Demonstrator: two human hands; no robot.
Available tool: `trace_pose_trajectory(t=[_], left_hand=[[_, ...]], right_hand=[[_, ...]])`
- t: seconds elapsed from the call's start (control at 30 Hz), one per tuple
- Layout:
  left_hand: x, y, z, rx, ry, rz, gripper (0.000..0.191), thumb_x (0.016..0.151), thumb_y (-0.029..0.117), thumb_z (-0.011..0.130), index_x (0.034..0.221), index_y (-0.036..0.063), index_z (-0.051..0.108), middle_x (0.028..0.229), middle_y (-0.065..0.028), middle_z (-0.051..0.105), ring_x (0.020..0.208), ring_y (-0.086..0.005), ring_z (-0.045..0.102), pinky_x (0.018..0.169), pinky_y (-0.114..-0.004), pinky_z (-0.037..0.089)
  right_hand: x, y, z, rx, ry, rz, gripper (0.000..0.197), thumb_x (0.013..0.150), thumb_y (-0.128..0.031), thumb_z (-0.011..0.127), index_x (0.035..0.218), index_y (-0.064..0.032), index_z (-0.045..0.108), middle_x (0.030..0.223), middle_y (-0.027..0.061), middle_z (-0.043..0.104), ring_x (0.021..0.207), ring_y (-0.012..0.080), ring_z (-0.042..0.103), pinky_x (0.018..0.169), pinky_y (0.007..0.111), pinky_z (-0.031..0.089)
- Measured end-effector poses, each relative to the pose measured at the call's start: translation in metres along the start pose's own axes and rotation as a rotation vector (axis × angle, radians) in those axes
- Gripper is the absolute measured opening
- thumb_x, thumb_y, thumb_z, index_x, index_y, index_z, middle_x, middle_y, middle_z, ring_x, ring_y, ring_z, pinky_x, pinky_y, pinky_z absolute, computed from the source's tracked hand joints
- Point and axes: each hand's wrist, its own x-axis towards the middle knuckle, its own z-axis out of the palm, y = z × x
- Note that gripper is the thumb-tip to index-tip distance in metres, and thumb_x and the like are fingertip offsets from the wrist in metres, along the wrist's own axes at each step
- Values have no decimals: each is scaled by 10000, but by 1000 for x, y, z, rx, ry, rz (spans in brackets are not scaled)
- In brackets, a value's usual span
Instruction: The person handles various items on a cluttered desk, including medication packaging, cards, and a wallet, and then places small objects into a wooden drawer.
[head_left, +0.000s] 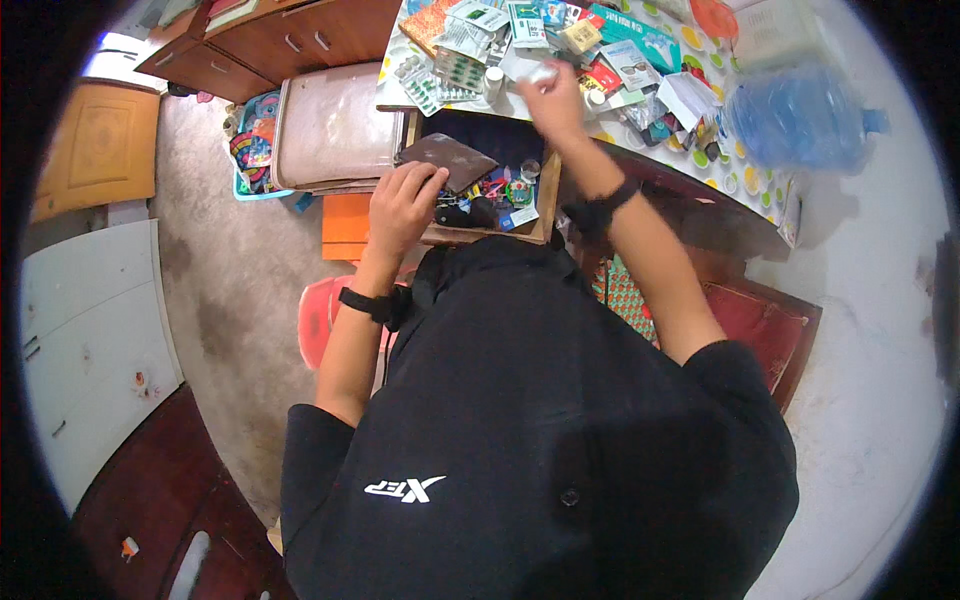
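Note:
My left hand (405, 201) grips the near corner of a flat dark-brown piece (450, 160), perhaps a wallet or cover, tilted over the open wooden drawer (552, 196). Small mixed items, among them a round green-rimmed object (519, 193) and a white card (520, 217), lie in the drawer. Above the table's front edge, my right hand (556, 103) is blurred, its fingers closed around a small whitish item (541, 73) that I cannot make out. Left of it are a white bottle (493, 84) and green capsule blister packs (459, 70); another white-capped bottle (594, 98) is to its right.
Medicine packets and a teal box (637, 37) crowd the patterned table (750, 180). A blue water jug (799, 120) lies on its side at the right. Left of the drawer are a pinkish case (337, 124) and a blue basket (259, 193). A red stool (319, 319) stands below.

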Motion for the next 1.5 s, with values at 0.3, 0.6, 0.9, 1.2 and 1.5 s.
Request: trace_pose_trajectory(t=[0.3, 0.6, 0.9, 1.2, 1.5], left_hand=[[36, 21, 4, -207, -168, 64, 324, 682, 77, 615, 1003, 109, 636, 964, -19, 583, 898, -217, 568, 757, -349, 480], [61, 38, 15, -474, -187, 140, 301, 701, 56, 669, 997, 103, 644, 947, -51, 603, 882, -238, 589, 746, -334, 498], [71, 39, 10, -546, -68, -34, 438, 677, 78, 749, 1095, 92, 621, 1019, -99, 595, 947, -285, 576, 829, -375, 472], [55, 39, 18, -1214, -85, -730, 842, 693, 255, 798, 1375, 83, 335, 1361, -137, 408, 1232, -275, 425, 983, -393, 362], [59, 44, 12, -1469, -294, -795, 1024, 680, 285, 790, 1462, 124, 148, 1407, -177, 309, 1250, -297, 392, 1039, -393, 329]], right_hand=[[-69, 7, -39, 276, -1005, -60, 723, 739, -162, 718, 1386, -118, 398, 1319, 80, 452, 1124, 193, 482, 880, 307, 475], [-63, 13, -62, 326, -1255, -101, 1100, 614, -300, 846, 1477, -118, 189, 1438, 107, 353, 1322, 234, 335, 1091, 378, 272], [-71, 23, -58, 915, -1195, 234, 1146, 611, -281, 840, 1492, -128, 122, 1337, 114, 421, 1174, 191, 461, 964, 294, 395], [-83, -5, -64, 736, -867, 71, 1180, 581, -168, 862, 1485, -80, 109, 1446, 129, 283, 1295, 218, 337, 1064, 328, 285], [-93, -3, -56, 522, -704, -80, 1294, 513, -196, 905, 1496, -134, 66, 1361, 142, 353, 1260, 233, 376, 1052, 348, 299]])
